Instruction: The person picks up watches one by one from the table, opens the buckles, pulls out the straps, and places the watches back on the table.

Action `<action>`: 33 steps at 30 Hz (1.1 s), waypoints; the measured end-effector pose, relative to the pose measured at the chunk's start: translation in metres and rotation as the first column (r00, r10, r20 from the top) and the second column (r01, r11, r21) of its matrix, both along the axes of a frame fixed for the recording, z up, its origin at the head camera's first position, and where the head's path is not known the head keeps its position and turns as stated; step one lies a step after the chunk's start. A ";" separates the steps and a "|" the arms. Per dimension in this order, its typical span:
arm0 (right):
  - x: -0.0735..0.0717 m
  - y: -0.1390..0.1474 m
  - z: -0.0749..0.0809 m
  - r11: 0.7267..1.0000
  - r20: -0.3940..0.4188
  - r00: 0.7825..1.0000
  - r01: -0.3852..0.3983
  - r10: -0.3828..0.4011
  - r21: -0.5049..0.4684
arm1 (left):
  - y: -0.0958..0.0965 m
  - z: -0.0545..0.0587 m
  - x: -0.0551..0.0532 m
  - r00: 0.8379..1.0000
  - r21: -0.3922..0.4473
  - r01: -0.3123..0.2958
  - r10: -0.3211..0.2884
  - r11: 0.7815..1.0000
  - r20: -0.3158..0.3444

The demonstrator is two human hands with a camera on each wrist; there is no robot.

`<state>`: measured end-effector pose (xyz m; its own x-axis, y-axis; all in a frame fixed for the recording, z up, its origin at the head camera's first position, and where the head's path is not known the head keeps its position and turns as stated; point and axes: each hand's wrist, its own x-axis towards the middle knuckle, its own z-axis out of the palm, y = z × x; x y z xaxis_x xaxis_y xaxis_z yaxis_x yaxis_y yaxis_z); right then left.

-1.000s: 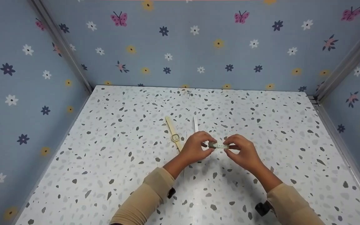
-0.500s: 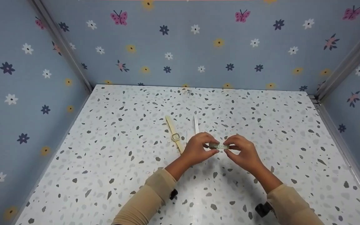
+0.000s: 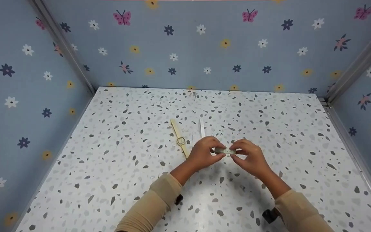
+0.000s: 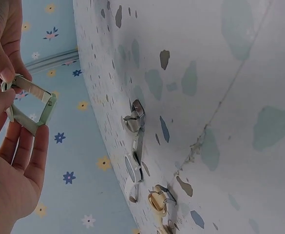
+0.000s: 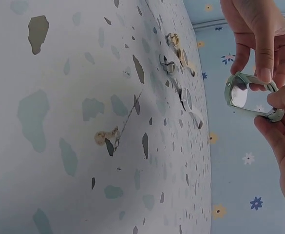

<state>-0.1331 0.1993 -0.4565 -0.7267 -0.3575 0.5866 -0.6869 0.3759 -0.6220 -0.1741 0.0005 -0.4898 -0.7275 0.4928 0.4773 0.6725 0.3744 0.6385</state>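
A pale green wristwatch (image 3: 227, 151) is held up over the table between both hands, its strap bent round into a closed loop. My left hand (image 3: 204, 152) pinches one side of it between thumb and fingers. On the other side, my right hand (image 3: 251, 157) pinches the strap. In the right wrist view the watch's case (image 5: 238, 91) shows at one end of the loop, and fingertips and thumbs meet at the strap's opposite end. Fingers cover part of that end, so how the clasp sits cannot be told.
A cream wristwatch (image 3: 176, 129) lies stretched out on the speckled table (image 3: 124, 180), left of the hands. Beside it lies a white wristwatch (image 3: 202, 127), partly hidden by the left hand in the head view. Patterned blue walls (image 3: 192, 38) stand behind and at both sides.
My left hand has shifted slightly right along the green wristwatch, closer to the right hand. The right hand stays almost still; the two watches on the table have not moved.
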 end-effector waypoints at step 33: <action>0.002 0.000 -0.001 1.000 0.041 0.999 -0.025 0.024 0.007 | -0.006 -0.002 -0.001 0.999 -0.044 0.038 -0.039 0.998 -0.021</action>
<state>-0.1310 0.1989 -0.4578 -0.7408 -0.3796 0.5541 -0.6703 0.3636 -0.6469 -0.1755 -0.0052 -0.4922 -0.6974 0.5407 0.4704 0.7005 0.3754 0.6070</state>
